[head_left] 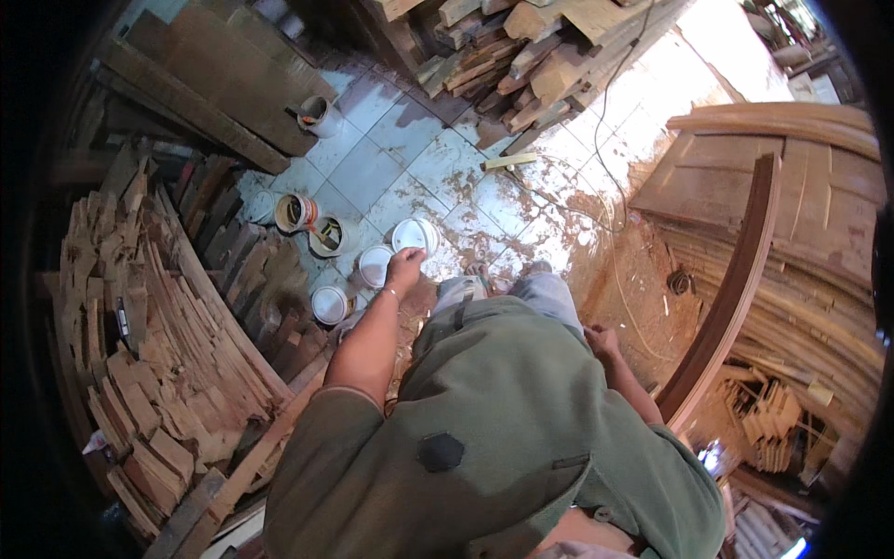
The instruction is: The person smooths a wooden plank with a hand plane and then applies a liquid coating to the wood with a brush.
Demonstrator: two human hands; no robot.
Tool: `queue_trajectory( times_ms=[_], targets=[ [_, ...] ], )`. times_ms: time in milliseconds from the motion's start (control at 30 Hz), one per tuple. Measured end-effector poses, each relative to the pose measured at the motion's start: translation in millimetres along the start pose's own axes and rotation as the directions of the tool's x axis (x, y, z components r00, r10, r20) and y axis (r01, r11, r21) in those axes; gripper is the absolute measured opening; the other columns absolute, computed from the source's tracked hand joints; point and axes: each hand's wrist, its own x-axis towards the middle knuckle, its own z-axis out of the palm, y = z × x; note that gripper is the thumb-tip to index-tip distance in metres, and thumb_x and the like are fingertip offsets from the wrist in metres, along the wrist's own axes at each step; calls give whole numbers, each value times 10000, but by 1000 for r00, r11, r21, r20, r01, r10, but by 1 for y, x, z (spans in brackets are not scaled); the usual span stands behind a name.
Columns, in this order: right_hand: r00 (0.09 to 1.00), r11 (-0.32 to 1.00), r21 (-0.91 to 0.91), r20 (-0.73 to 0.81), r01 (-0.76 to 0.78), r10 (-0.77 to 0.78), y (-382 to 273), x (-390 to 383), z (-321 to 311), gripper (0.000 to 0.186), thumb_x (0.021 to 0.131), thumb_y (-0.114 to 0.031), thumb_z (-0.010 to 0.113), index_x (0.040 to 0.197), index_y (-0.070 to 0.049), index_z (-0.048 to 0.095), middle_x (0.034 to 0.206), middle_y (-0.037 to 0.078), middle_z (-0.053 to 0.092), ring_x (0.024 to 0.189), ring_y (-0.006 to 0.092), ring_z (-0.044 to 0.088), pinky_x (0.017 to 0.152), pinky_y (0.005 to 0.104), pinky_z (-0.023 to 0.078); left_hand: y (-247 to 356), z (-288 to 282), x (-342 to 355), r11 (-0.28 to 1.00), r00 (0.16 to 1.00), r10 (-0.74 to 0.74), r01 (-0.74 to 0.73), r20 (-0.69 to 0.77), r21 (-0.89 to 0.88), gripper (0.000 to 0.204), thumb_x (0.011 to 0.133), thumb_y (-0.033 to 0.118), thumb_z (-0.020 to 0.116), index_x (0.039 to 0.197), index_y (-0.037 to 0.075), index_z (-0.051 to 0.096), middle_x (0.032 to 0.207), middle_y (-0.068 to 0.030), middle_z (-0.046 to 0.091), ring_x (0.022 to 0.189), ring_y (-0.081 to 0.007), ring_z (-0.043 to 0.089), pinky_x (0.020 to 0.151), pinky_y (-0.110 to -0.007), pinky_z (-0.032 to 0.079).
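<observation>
Below me, my left hand (403,270) has its fingers curled together in front of a white lidded bucket (415,235); what it holds, if anything, is too small to make out. Two more white lidded buckets, one (375,265) and another (329,304), stand beside it on the floor. My right hand (601,340) hangs by my grey trouser leg (545,303) with fingers curled; their contents, if any, are hidden. My green shirt fills the lower middle.
Stacked offcuts (140,354) line the left, near open buckets (326,238). A woodpile (521,74) stands ahead, boards (214,84) at upper left. A long brown timber (736,279) and panelled doors (773,186) occupy the right. Cords (615,224) cross the dusty tiles (438,168).
</observation>
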Motion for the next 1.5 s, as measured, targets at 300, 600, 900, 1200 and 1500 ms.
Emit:
queue_trajectory(
  times_ms=[300,600,900,1200,1500],
  targets=[
    [849,704,-493,416,511,-325,-23,190,-66,293,897,-327,552,958,-89,711,967,153,685,895,290,659,765,412,516,-137,20,-87,898,908,-387,333,-159,-288,346,899,345,655,949,3,682,876,-80,692,823,-165,623,766,-324,494],
    [763,642,-413,319,646,-563,-278,260,-56,349,843,-371,658,1050,-95,714,1056,164,695,956,324,671,838,395,533,-35,68,-153,836,861,-481,395,-164,-381,304,955,287,601,1021,-6,647,905,-49,660,851,-137,605,785,-294,486],
    [626,507,-369,512,779,-588,-305,233,81,280,822,-317,663,996,-107,727,989,142,710,915,287,677,801,397,529,-31,49,-148,765,859,-456,246,-231,-595,304,954,212,611,1126,-39,613,1080,-110,673,1011,-146,620,904,-280,474],
    [749,663,-439,595,606,-292,-252,169,293,452,809,-405,706,1145,-102,688,1234,163,628,1127,348,597,955,404,481,-191,23,-277,543,609,-772,481,-184,-688,285,927,209,639,1125,4,639,1050,-102,672,929,-172,639,791,-319,501],
    [708,928,263,601,262,-371,-200,330,461,576,907,-251,606,1392,-17,402,975,65,639,794,154,538,806,272,448,-277,-29,-365,393,522,-852,572,-51,-720,309,962,242,562,1175,21,600,1033,-103,669,891,-204,655,769,-345,517]
  ],
)
